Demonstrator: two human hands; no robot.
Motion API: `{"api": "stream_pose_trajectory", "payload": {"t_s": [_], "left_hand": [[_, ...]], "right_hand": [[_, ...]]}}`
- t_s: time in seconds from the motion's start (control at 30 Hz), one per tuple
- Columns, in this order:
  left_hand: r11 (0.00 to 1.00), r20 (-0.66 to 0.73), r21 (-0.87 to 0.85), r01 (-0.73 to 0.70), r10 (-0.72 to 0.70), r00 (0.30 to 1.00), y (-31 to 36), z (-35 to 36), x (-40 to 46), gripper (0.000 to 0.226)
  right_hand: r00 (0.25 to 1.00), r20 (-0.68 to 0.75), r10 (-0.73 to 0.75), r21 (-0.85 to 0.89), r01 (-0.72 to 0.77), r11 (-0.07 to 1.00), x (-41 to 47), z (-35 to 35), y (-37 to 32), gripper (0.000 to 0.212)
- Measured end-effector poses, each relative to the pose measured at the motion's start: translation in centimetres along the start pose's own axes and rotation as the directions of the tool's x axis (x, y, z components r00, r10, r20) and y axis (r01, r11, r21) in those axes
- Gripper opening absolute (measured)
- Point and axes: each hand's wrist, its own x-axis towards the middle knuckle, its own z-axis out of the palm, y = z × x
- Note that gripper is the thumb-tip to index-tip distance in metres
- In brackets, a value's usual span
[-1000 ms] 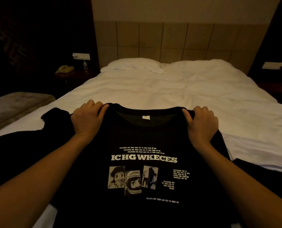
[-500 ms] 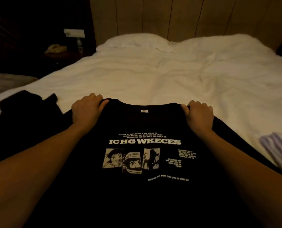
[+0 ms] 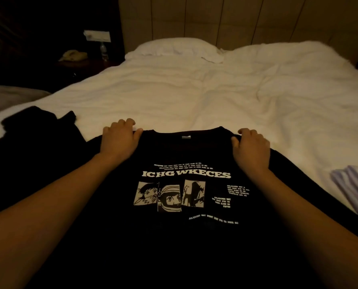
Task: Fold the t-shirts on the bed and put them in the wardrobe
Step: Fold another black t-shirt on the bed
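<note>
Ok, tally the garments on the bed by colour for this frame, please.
Black: 2, the printed t-shirt gripped at the shoulders by both hands, and a dark garment beside it.
Pale striped: 1, a folded piece at the right edge.
Total: 3

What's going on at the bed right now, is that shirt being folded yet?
Not yet. A person holds a black printed t-shirt by its shoulders, the left hand and the right hand each gripping beside the collar, print side up, over the white bed. No fold shows yet. Another dark garment lies to the left, and a pale striped cloth sits at the right edge.
</note>
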Motion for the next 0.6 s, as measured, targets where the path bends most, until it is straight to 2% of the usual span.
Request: {"api": "stream_pose_trajectory", "payload": {"t_s": [0.1,0.17,0.2,0.27,0.33,0.6], "left_hand": [[0.991,0.107,-0.132,-0.034,0.048,0.993,3.0,-2.5,-3.7,0.058],[0.972,0.237,-0.228,-0.064,0.119,0.964,5.0,-3.8,-7.4,0.064],[0.967,0.307,-0.246,-0.063,0.139,0.942,5.6,-4.4,-9.3,0.066],[0.973,0.407,-0.218,-0.078,0.163,0.899,5.9,-5.1,-12.9,0.066],[0.978,0.435,-0.188,-0.092,0.167,0.885,5.0,-5.9,-15.9,0.064],[0.985,0.509,-0.172,-0.015,0.102,0.855,3.7,-11.8,-26.6,0.061]], "right_hand": [[0.997,0.061,-0.055,0.198,0.042,0.979,-3.5,-2.5,-2.3,0.041],[0.973,0.211,-0.090,0.343,0.013,0.939,-6.5,-4.2,-3.8,0.043],[0.954,0.280,-0.103,0.356,-0.004,0.935,-8.1,-4.9,-4.2,0.045],[0.919,0.376,-0.120,0.259,0.020,0.966,-11.4,-6.3,-4.1,0.051],[0.896,0.426,-0.121,0.180,0.047,0.983,-14.0,-7.7,-3.2,0.053],[0.856,0.509,-0.090,0.190,-0.009,0.982,-24.1,-13.4,-1.0,0.052]]}}
